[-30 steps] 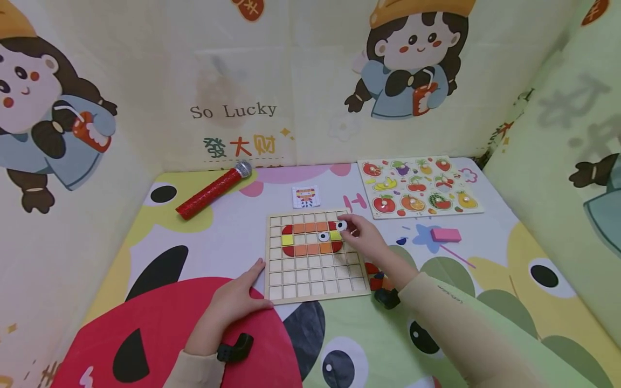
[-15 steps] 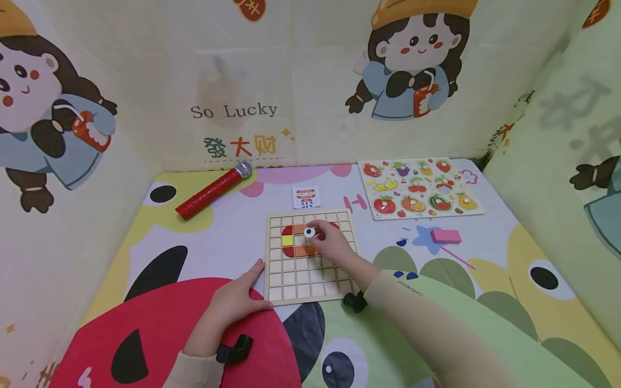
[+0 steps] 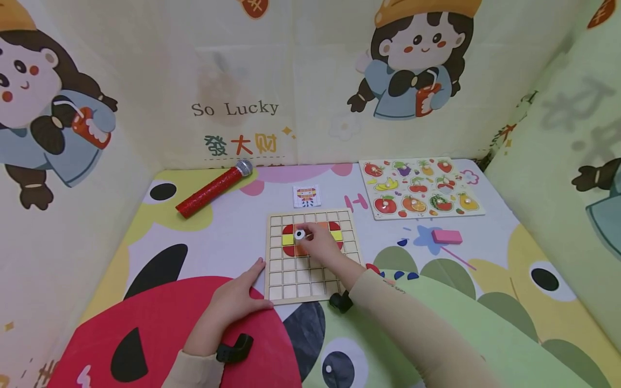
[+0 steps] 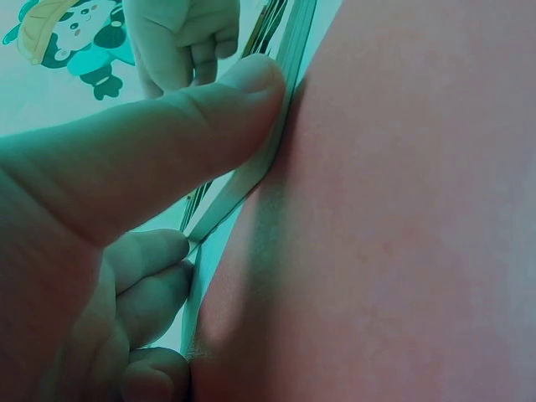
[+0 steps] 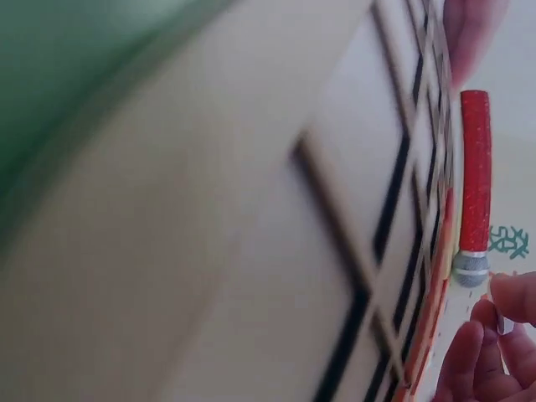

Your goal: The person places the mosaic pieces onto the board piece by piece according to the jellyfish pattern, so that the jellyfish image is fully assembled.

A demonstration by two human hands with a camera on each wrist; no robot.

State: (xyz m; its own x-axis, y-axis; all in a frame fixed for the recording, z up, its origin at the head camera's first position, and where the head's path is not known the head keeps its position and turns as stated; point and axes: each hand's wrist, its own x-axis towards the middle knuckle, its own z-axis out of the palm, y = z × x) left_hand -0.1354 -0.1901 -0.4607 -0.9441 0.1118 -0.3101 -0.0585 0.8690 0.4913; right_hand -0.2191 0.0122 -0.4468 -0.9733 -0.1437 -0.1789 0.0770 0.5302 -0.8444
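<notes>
Hovering over the upper-left part of the grid board (image 3: 310, 277), a round eye tile (image 3: 299, 234) sits pinched between the thumb and fingers of the right hand (image 3: 324, 247); whether it touches the board is hard to tell. On the board, partly covered by that hand, lie red corner tiles (image 3: 289, 251), with a yellow tile (image 3: 288, 239) between them on the left and another on the right. The left hand (image 3: 235, 296) rests at the board's left edge, thumb and index finger spread apart, the thumb touching the board's near left corner; the remaining fingers lie against its side. Just beyond the board's far edge is a small picture card (image 3: 306, 196). Farther off, beyond the board's far left corner, a red microphone (image 3: 213, 191) lies aslant. Beyond the board's far right corner lies a fruit puzzle (image 3: 421, 188), and right of the board, well apart from it, a pink block (image 3: 447, 236). Several blue pieces (image 3: 399, 275) lie to the board's right, near the right sleeve (image 3: 388, 307). Under the board spreads a cartoon-printed cloth (image 3: 194, 323).
</notes>
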